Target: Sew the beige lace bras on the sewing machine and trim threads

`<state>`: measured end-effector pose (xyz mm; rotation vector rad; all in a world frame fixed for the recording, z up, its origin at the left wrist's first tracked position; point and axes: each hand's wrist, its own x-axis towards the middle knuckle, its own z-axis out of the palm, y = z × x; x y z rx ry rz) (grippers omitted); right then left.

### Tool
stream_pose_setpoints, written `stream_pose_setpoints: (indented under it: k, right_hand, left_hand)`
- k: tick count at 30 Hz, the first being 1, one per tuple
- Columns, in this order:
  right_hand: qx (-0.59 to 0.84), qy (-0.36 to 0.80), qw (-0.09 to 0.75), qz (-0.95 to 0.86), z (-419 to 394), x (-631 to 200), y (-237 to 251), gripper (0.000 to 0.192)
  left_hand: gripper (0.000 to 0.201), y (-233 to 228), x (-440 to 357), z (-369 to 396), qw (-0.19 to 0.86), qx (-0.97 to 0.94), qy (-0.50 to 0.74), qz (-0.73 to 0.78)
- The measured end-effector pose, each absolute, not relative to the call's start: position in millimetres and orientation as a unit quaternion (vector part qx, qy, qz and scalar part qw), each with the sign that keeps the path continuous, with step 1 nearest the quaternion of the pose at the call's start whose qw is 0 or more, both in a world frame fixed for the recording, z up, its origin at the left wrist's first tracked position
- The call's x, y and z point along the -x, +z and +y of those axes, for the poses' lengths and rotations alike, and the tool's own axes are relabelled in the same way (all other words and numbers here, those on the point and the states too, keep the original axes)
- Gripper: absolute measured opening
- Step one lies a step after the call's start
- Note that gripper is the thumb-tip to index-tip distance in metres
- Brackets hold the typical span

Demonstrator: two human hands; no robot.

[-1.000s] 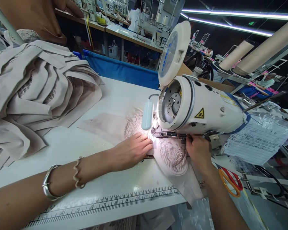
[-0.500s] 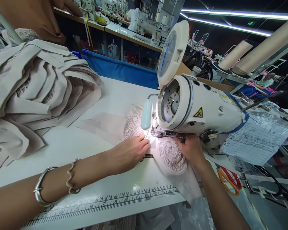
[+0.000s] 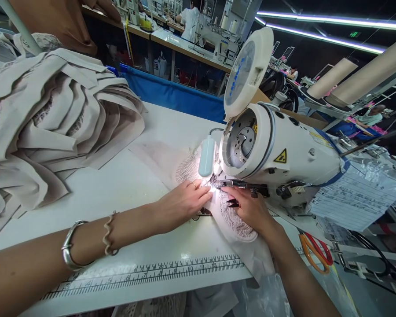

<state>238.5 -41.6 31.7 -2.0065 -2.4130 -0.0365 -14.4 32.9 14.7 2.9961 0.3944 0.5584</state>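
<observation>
1. The right hand (image 3: 249, 209) has come forward from under the sewing machine (image 3: 277, 154) onto the lace piece (image 3: 237, 222), fingers flat, small dark snips (image 3: 233, 202) tucked under them.
2. The left hand (image 3: 185, 202) stays flat, fingertips pinning the lace at the lit needle, mid-table (image 3: 119, 193).
3. Both forearms reach in from the near edge, wrists low.

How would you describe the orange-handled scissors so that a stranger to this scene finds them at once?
Start at the big white sewing machine on the white table. Go down past the right hand to the table's near right edge, below the plastic-covered paper sheet. The scissors lie there, the only thing with bright orange and red loop handles.
</observation>
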Motion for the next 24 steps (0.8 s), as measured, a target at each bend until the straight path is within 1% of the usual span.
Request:
stream_pose_setpoints:
  k: [3,7,9,12,15,20,22,24]
  right_hand:
    - [0.6,0.02,-0.019,-0.799,-41.3,-233.4,32.1,0.068]
    - [0.596,0.011,-0.041,-0.802,-40.0,-228.6,32.7,0.072]
    - [0.597,-0.007,-0.056,-0.8,-40.4,-225.9,35.3,0.071]
    - [0.601,-0.029,-0.079,-0.795,-41.9,-221.3,39.9,0.071]
    - [0.601,-0.031,-0.08,-0.794,-43.4,-217.8,42.5,0.07]
    - [0.622,0.008,-0.055,-0.781,-42.3,-212.1,48.9,0.053]
    - [0.651,0.041,-0.03,-0.757,-39.5,-208.6,51.2,0.037]
    - [0.702,0.07,0.006,-0.709,-35.5,-205.6,50.3,0.012]
  left_hand:
    - [0.039,10.5,14.9,36.5,0.04,-0.97,0.205,0.124]
    - [0.022,8.0,12.9,42.9,0.029,-0.963,0.24,0.119]
    - [0.018,7.0,11.8,46.7,0.018,-0.957,0.261,0.128]
    - [0.024,5.9,11.9,53.0,0.025,-0.957,0.26,0.127]
    - [0.03,5.3,12.9,59.4,0.045,-0.958,0.256,0.117]
    - [0.027,4.1,13.1,66.4,0.056,-0.956,0.265,0.115]
    - [0.03,5.3,12.1,63.7,0.04,-0.954,0.27,0.126]
    - [0.033,9.3,10.0,54.9,0.01,-0.949,0.278,0.15]
